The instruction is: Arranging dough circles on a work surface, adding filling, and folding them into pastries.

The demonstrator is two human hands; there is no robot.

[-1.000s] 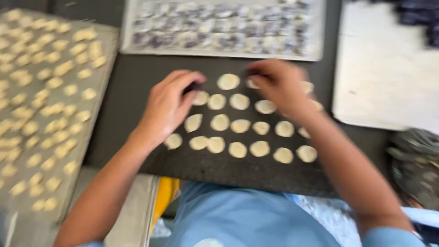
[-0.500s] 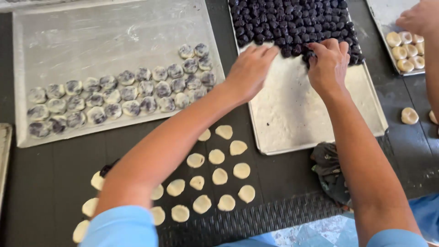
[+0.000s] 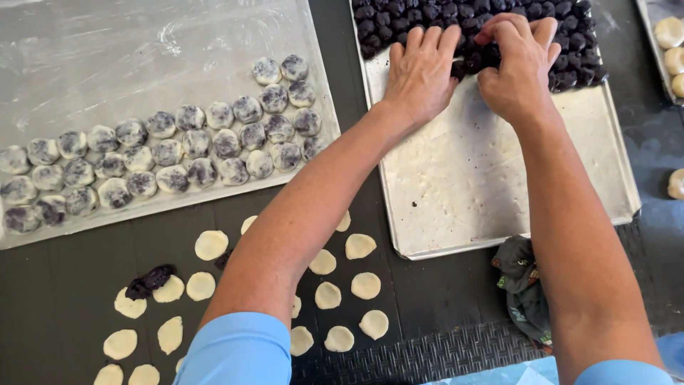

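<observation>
My left hand (image 3: 422,70) and my right hand (image 3: 516,63) reach side by side onto a metal tray (image 3: 491,192) at the upper right. Both rest on the near edge of a mass of dark purple filling balls (image 3: 541,28) packed at the tray's far end. The fingers curl into the balls; whether either hand holds one is hidden. Small flat pale dough discs (image 3: 328,294) lie on the dark table under my left arm. One disc at the lower left carries a smear of dark filling (image 3: 149,278).
A floured tray (image 3: 107,50) at the left holds rows of filled, dusted dough balls (image 3: 178,153). A crumpled dark cloth (image 3: 524,285) lies below the metal tray. Another tray of pale dough pieces (image 3: 670,50) sits at the far right edge.
A second ago both hands were on the dough discs. They have since moved up to the tray of dark filling balls, and over the last half second they drew closer together.
</observation>
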